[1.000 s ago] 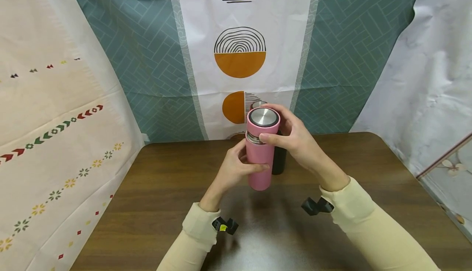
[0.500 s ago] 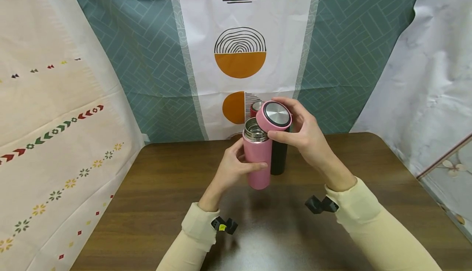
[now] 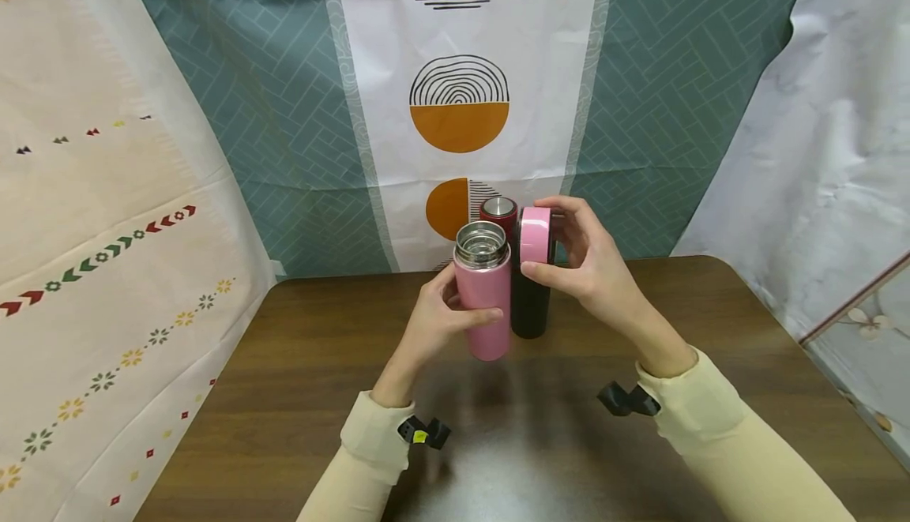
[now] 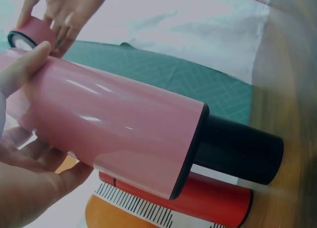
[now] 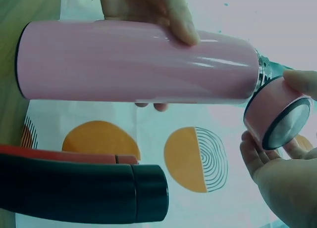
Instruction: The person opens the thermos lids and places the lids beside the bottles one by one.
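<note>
A pink thermos bottle (image 3: pixel 486 301) is held upright above the table, its steel mouth (image 3: pixel 482 244) uncovered. My left hand (image 3: pixel 442 313) grips its body, thumb across the front. In my right hand (image 3: pixel 586 257) is the pink lid (image 3: pixel 535 235), turned on its side and pinched between thumb and fingers, just right of the bottle's mouth. The right wrist view shows the lid (image 5: pixel 277 112) with its steel disc facing away from the bottle (image 5: pixel 138 62). Seen from the left wrist, the left fingers curl round the bottle (image 4: pixel 114 119).
Behind the pink bottle stand a black thermos (image 3: pixel 529 305) and a red thermos (image 3: pixel 499 210) with a steel-topped lid. The brown wooden table (image 3: pixel 341 348) ends at a patterned cloth backdrop (image 3: pixel 306 111). Cloth also hangs on both sides.
My right hand has lifted the lid off the bottle, moved it right and tipped it onto its side. The left hand has shifted slightly left with the bottle.
</note>
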A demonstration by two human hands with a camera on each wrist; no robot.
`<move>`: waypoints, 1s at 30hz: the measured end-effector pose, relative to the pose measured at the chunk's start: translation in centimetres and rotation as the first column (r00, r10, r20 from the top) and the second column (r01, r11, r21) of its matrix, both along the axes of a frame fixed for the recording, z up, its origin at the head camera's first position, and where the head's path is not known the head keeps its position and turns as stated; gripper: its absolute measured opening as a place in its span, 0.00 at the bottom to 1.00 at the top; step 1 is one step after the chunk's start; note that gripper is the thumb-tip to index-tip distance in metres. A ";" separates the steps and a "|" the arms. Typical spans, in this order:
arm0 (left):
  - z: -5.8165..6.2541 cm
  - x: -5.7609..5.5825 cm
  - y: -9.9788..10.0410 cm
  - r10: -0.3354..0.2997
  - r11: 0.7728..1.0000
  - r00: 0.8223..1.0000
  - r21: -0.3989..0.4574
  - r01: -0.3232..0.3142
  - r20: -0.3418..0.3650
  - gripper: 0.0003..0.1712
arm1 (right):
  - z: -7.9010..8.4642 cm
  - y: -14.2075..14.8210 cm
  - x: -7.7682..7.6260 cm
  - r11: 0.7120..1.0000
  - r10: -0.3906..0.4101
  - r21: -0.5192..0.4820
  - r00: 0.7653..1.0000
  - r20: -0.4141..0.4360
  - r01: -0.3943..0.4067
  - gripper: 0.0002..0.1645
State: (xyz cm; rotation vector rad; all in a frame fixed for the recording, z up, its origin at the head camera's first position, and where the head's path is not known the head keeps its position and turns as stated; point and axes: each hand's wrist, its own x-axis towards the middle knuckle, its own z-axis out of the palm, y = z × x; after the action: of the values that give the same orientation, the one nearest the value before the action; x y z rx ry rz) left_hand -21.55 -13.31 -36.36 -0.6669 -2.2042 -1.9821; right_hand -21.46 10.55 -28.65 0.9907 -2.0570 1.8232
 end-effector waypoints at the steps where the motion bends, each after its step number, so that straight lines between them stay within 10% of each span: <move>1: 0.0 0.0 -0.1 0.002 1.000 1.000 0.002 -0.002 0.000 0.38 | -0.1 0.0 0.0 1.000 0.004 -0.013 1.000 0.001 -0.004 0.43; 30: 1.3 0.0 -2.1 0.049 0.998 0.999 -0.029 -0.049 -0.017 0.40 | -2.1 0.4 -0.3 0.990 -0.115 0.072 0.990 -0.084 0.121 0.38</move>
State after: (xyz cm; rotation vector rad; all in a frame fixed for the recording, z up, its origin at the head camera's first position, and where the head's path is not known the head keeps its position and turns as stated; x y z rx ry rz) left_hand -21.60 -15.40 -35.04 -0.6234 -2.2226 -1.9182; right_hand -21.73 10.98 -30.80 0.9234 -2.1044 1.6308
